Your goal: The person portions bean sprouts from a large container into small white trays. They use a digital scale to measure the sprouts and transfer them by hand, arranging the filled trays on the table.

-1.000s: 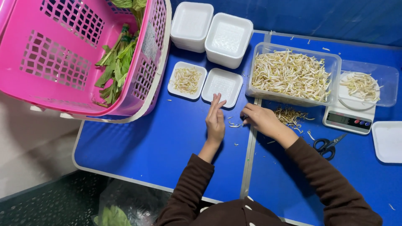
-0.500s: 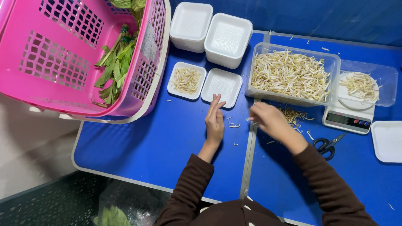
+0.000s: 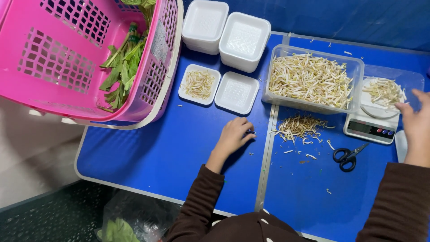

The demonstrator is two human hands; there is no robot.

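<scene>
While the left hand [image 3: 235, 134] lay curled on the blue folding table [image 3: 148, 152], its fingers were drawn together with the tips pinched down on a few stray pale bean sprouts [image 3: 251, 133] just left of the table's metal centre seam. Whether it really gripped one, cannot tell; too small. The right hand [image 3: 416, 123] was out at the far right edge, fingers loosely apart and holding nothing, its tips just beside the white plate of bean sprouts [image 3: 383, 92] that sat on the small white digital kitchen scale [image 3: 369, 127].

A loose heap of trimmed bean sprouts [image 3: 300, 126] lay on the table between the two hands, right of the seam, touching neither hand. Behind it stood the clear rectangular plastic tub full of bean sprouts [image 3: 311, 80]. Black-handled scissors [image 3: 347, 156] lay near the scale's front, shut, with scattered bits around them.

Further left, a small white foam tray holding some sprouts [image 3: 199, 84] sat beside an empty white foam tray [image 3: 236, 92], touching or nearly so. Behind these, two stacks of deeper white foam trays [image 3: 226, 33] stood side by side. A pink plastic slotted basket [image 3: 67, 58] overhung the table's left corner, tilted, with green leafy vegetables [image 3: 123, 67] inside. Both arms wore dark brown sleeves [image 3: 199, 201]. On the floor below, a clear bag with more greens [image 3: 118, 228] was partly visible.
</scene>
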